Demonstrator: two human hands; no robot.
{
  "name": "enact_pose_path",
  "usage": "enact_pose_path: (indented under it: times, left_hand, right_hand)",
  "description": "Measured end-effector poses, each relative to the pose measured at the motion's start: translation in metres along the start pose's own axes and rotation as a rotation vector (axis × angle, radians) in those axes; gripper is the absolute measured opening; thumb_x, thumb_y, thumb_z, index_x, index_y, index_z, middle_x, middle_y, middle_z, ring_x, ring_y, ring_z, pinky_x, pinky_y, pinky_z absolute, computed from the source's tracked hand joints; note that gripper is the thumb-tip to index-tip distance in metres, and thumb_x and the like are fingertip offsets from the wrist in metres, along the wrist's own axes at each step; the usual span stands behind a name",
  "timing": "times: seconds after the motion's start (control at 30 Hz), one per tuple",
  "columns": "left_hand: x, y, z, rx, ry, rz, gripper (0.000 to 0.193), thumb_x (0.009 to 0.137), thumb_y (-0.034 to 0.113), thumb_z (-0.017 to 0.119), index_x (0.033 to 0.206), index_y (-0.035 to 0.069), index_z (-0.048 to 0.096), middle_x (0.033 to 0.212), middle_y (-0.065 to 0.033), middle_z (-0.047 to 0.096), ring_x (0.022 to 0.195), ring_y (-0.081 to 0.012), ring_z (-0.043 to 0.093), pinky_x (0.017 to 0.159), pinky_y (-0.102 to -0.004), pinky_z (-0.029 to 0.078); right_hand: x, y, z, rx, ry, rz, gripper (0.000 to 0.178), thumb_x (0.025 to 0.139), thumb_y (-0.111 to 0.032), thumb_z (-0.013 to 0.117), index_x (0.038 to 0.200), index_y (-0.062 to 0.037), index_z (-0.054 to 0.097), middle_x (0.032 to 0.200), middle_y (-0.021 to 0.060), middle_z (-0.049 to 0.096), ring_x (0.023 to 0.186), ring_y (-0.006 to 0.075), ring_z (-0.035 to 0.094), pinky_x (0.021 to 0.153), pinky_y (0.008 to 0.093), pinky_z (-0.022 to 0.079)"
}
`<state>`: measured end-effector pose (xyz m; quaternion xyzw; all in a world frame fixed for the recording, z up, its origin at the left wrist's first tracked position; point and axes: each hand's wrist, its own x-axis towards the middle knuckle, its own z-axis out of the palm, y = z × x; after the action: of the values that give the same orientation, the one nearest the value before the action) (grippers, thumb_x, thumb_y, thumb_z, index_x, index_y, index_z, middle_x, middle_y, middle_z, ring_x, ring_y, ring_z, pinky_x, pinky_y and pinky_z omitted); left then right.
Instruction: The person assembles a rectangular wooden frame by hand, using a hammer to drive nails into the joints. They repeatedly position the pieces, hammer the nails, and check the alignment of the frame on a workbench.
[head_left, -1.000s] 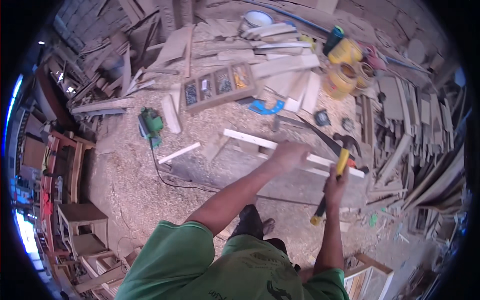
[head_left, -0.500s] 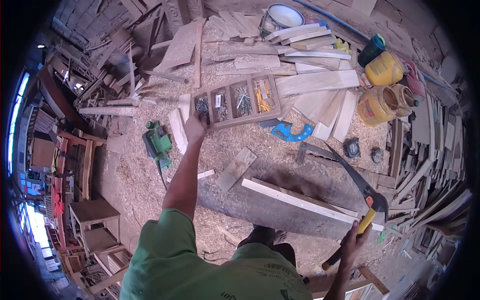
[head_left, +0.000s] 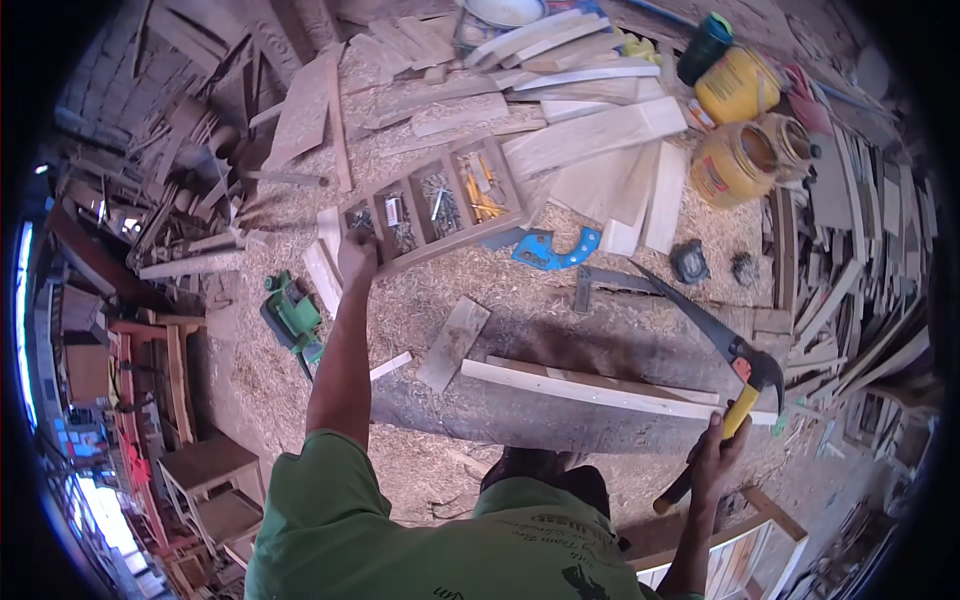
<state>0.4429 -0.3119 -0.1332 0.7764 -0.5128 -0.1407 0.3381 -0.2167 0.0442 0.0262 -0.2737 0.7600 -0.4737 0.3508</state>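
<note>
A wooden tray with several compartments lies on the workbench. Nails fill its middle, a small white box sits among them, and yellow pieces lie at its right end. My left hand dips into the leftmost compartment, fingers bunched and partly hidden; whatever they pinch is too small to make out. In my right hand is a claw hammer, gripped by its yellow and black handle, head up, over the right end of a pale wood strip. Behind the hammer head, a handsaw blade slants up-left.
A green power planer stands left of the tray. Beyond my hands lie a blue-handled saw, a metal square, a dark tape measure and stacked boards. Yellow jars stand far right; a small table is lower left.
The whole view has shifted and turned slightly, so the tray appears further left. My left hand stays at the same compartment, and my right hand keeps hold of the hammer.
</note>
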Motion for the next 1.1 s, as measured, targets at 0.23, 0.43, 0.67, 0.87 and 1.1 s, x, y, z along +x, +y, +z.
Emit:
enact_pose_path:
  times: [0.23,0.43,0.67,0.87,1.1]
  left_hand:
    - [0.022,-0.011,0.008,-0.178,-0.068,-0.130,0.020,0.091,0.022,0.074,0.097,0.006,0.084,0.093,-0.0116,0.082,0.090,-0.0256,0.075,0.087,-0.0412,0.058]
    - [0.007,0.024,-0.014,-0.302,0.229,-0.197,0.037,0.099,0.031,0.080,0.104,-0.004,0.073,0.084,-0.0124,0.075,0.067,-0.0187,0.069,0.058,-0.0359,0.054]
    - [-0.079,0.151,-0.055,-0.959,-0.093,-0.191,0.006,0.106,0.011,0.073,0.109,0.005,0.073,0.093,-0.0057,0.074,0.083,-0.0158,0.073,0.074,-0.0292,0.064]
    - [-0.288,0.320,-0.047,-0.913,-0.263,0.049,0.007,0.103,0.002,0.074,0.104,0.008,0.076,0.098,-0.0016,0.073,0.087,-0.0104,0.069,0.081,-0.0276,0.058]
    - [-0.460,0.404,0.026,-0.923,-0.603,0.204,0.002,0.107,0.007,0.072,0.107,0.005,0.073,0.100,-0.0009,0.075,0.090,-0.0074,0.066,0.087,-0.0264,0.051]
  right_hand:
    - [-0.009,-0.011,-0.005,0.019,-0.014,0.004,0.026,0.114,-0.025,0.067,0.128,-0.0100,0.051,0.067,-0.0055,0.049,0.052,0.0049,0.047,0.047,0.0249,0.038]
    - [-0.014,-0.009,-0.013,0.007,-0.022,0.003,0.025,0.113,-0.027,0.069,0.123,-0.0088,0.055,0.069,-0.0040,0.053,0.055,0.0064,0.051,0.050,0.0267,0.042]
    - [-0.012,-0.011,-0.013,0.032,-0.047,-0.072,0.026,0.113,-0.028,0.068,0.122,-0.0090,0.054,0.068,-0.0020,0.054,0.054,0.0084,0.053,0.048,0.0297,0.043]
    - [0.002,-0.004,-0.008,0.146,-0.067,-0.171,0.025,0.113,-0.026,0.067,0.125,-0.0093,0.053,0.069,-0.0033,0.051,0.052,0.0067,0.049,0.045,0.0280,0.041]
    - [0.017,0.028,-0.005,-0.014,0.020,-0.370,0.029,0.112,-0.026,0.067,0.129,-0.0075,0.053,0.072,0.0019,0.054,0.054,0.0108,0.051,0.047,0.0333,0.042]
